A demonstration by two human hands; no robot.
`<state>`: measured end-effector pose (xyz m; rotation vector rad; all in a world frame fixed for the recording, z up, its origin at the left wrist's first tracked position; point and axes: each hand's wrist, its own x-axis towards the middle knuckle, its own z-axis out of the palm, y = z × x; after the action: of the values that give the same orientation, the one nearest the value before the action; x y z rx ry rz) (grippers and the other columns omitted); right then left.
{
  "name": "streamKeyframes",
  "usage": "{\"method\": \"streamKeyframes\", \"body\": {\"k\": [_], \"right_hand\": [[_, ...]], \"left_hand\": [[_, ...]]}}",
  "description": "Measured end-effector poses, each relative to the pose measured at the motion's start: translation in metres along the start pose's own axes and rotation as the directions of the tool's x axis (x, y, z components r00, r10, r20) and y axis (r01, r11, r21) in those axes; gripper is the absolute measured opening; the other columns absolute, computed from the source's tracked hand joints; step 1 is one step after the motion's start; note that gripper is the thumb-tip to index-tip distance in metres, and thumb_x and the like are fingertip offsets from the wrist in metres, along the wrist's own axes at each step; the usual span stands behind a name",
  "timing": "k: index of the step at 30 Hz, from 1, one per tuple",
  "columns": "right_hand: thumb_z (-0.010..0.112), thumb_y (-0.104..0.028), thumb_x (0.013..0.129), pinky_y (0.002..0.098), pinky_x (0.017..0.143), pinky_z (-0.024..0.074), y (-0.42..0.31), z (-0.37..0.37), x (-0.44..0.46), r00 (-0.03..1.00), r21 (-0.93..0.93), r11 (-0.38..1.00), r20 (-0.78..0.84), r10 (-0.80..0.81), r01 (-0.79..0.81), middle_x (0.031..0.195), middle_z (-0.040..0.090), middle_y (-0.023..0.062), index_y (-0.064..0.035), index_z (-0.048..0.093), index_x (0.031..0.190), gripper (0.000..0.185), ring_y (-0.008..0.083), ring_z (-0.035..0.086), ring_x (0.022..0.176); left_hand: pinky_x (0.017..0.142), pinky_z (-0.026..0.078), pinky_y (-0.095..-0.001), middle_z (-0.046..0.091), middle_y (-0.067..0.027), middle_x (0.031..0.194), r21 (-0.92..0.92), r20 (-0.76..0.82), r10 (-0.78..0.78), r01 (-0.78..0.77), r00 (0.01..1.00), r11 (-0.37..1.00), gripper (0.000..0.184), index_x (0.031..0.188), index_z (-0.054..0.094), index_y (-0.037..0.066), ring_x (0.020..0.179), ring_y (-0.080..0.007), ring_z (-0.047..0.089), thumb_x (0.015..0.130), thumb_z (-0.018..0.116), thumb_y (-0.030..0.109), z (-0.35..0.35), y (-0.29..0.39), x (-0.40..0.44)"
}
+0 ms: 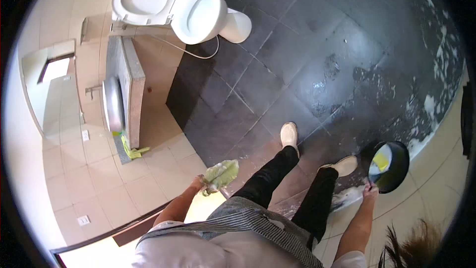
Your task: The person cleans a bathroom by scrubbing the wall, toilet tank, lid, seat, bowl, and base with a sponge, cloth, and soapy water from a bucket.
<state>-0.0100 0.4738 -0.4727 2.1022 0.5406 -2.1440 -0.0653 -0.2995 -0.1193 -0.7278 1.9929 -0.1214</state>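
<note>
A soapy, light green cloth [220, 174] is held in my left hand [199, 182], out to the left of my legs. On the right, my right hand [370, 189] grips the near edge of a round black basin [399, 168]. Inside the basin are whitish liquid and a yellow-and-white object [381, 162], perhaps a sponge. The basin is close to the foam-covered floor edge by the wall.
Dark floor tiles [258, 87] are wet, with foam along the right wall. A white toilet [203, 15] with a raised lid stands at the top, a hose beside it. Left are a counter [135, 69], a metal sink [114, 104], green gloves [133, 150] and a mirror [52, 89].
</note>
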Motion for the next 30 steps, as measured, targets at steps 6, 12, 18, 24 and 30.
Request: {"method": "streamKeyframes", "body": {"k": [6, 12, 18, 24, 30], "right_hand": [[0.047, -0.013, 0.070, 0.0233, 0.039, 0.0401, -0.012, 0.096, -0.103, 0.990, -0.265, 0.963, -0.117, -0.074, 0.041, 0.074, 0.047, 0.0082, -0.0051, 0.049, 0.076, 0.009, 0.0211, 0.047, 0.052], [0.050, -0.009, 0.073, 0.0233, 0.037, 0.0387, 0.006, 0.231, -0.246, 0.978, -0.671, 0.714, 0.174, -0.111, 0.201, 0.068, 0.044, 0.0080, -0.0035, 0.050, 0.071, 0.006, 0.0207, 0.043, 0.049], [0.052, -0.007, 0.074, 0.0291, 0.031, 0.0388, 0.068, 0.432, -0.489, 0.933, -0.903, 0.246, 0.315, -0.174, 0.351, 0.059, 0.048, 0.0116, -0.0011, 0.053, 0.079, 0.008, 0.0247, 0.049, 0.038], [0.050, -0.010, 0.076, 0.0228, 0.030, 0.0356, 0.142, 0.581, -0.603, 0.849, -0.849, 0.064, 0.528, 0.041, 0.525, 0.066, 0.051, 0.0115, -0.0006, 0.055, 0.087, 0.015, 0.0182, 0.048, 0.039], [0.053, -0.002, 0.074, 0.0239, 0.030, 0.0331, 0.226, 0.707, -0.647, 0.787, -0.805, 0.254, 0.585, 0.195, 0.536, 0.062, 0.048, 0.0118, -0.0013, 0.052, 0.080, 0.006, 0.0208, 0.048, 0.040]], "left_hand": [[0.083, 0.045, -0.0390, 0.060, -0.0196, 0.100, -0.199, 0.049, 0.223, -0.209, 0.974, 0.957, 0.049, 0.104, 0.058, 0.005, 0.097, -0.0306, 0.057, 0.067, 0.066, 0.036, 0.038, -0.063, 0.015], [0.087, 0.044, -0.0410, 0.059, -0.0197, 0.106, -0.308, 0.066, -0.054, 0.072, 0.996, 0.949, 0.047, 0.106, 0.059, 0.004, 0.103, -0.0327, 0.055, 0.077, 0.054, 0.042, 0.051, -0.094, 0.004], [0.087, 0.045, -0.0401, 0.059, -0.0192, 0.107, -0.541, 0.107, -0.067, 0.115, 0.992, 0.833, 0.039, 0.104, 0.060, 0.003, 0.104, -0.0300, 0.055, 0.076, 0.059, 0.030, -0.028, -0.100, -0.025], [0.084, 0.047, -0.0393, 0.061, -0.0175, 0.102, -0.785, -0.060, -0.194, 0.074, 0.979, 0.615, 0.036, 0.103, 0.060, 0.006, 0.100, -0.0294, 0.057, 0.070, 0.063, 0.020, -0.043, -0.095, 0.018], [0.080, 0.047, -0.0410, 0.061, -0.0191, 0.099, -0.833, -0.206, -0.198, -0.066, 0.958, 0.549, 0.031, 0.098, 0.060, 0.005, 0.095, -0.0328, 0.059, 0.070, 0.063, 0.019, -0.100, -0.097, 0.011]]}}
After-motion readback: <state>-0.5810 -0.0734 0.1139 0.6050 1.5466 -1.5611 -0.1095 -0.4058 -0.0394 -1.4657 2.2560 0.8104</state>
